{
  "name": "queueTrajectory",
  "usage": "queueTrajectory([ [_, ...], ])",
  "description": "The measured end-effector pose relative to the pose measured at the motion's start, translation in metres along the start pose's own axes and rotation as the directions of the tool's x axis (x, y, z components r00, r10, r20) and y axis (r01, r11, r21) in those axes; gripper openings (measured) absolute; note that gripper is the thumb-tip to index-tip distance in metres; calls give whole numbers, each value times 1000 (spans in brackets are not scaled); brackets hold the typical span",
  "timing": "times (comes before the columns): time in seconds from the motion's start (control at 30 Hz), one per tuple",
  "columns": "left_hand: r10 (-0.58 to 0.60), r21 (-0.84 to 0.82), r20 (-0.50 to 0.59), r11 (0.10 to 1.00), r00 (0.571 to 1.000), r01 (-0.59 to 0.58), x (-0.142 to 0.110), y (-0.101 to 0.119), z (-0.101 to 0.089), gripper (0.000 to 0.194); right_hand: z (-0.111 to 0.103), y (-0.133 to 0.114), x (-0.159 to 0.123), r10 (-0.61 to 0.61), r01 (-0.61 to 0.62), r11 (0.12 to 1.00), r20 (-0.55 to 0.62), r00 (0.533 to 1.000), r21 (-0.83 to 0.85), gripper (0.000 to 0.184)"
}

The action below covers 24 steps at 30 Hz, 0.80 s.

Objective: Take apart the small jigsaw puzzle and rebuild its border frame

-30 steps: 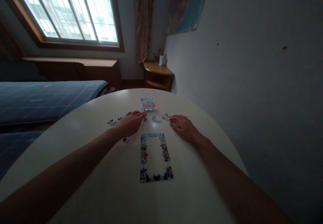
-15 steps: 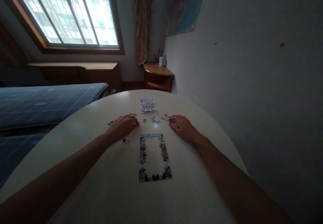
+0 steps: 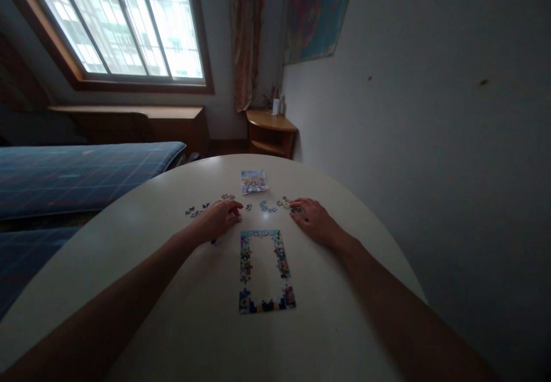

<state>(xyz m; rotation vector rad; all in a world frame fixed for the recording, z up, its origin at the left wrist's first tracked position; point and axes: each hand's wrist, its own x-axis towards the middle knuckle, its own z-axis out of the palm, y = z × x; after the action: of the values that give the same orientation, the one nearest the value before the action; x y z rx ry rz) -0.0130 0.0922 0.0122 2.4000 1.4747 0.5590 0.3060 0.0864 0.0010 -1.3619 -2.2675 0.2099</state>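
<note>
My left hand point(image 3: 218, 219) is over the table left of centre, its fingers bent and thumb apart from them, with nothing visible between. Just past its fingertips lies a small jigsaw piece point(image 3: 248, 207). My right hand point(image 3: 313, 218) rests with loosely spread fingers on the right-hand loose pieces point(image 3: 284, 202), hiding some of them. Between the hands is a curved cluster of light blue pieces point(image 3: 267, 206). Nearer me lies a rectangular puzzle border point(image 3: 245, 256), joined from edge pieces, with a hollow middle and small gaps low on both sides.
The round white table point(image 3: 206, 324) carries a printed picture sheet point(image 3: 253, 182) at the back. More loose pieces point(image 3: 197, 210) lie beyond my left wrist. A plaid mattress point(image 3: 86, 175) stands left of the table, a wall point(image 3: 451, 170) on the right, a corner shelf point(image 3: 271, 120) behind.
My left hand has moved slightly right and turned, its thumb and fingers now more apart; pieces behind it have come into view. My right hand has stayed in place.
</note>
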Motion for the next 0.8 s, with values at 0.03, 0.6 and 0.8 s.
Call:
queueTrajectory([
  [0.03, 3, -12, 0, 1000, 1000, -3, -1, 1, 0, 29, 0, 0, 0, -3, 3, 1000, -2, 1000, 0, 32],
  [0.6, 23, -302, -247, 948, 969, -100, -34, 69, 21, 14, -17, -83, -12, -27, 51, 946, -79, 997, 321, 16],
  [0.8, -10, -403, -283, 909, 959, -109, -39, 82, 24, 10, -17, -97, -19, -46, 39, 896, 4, 999, 442, 20],
])
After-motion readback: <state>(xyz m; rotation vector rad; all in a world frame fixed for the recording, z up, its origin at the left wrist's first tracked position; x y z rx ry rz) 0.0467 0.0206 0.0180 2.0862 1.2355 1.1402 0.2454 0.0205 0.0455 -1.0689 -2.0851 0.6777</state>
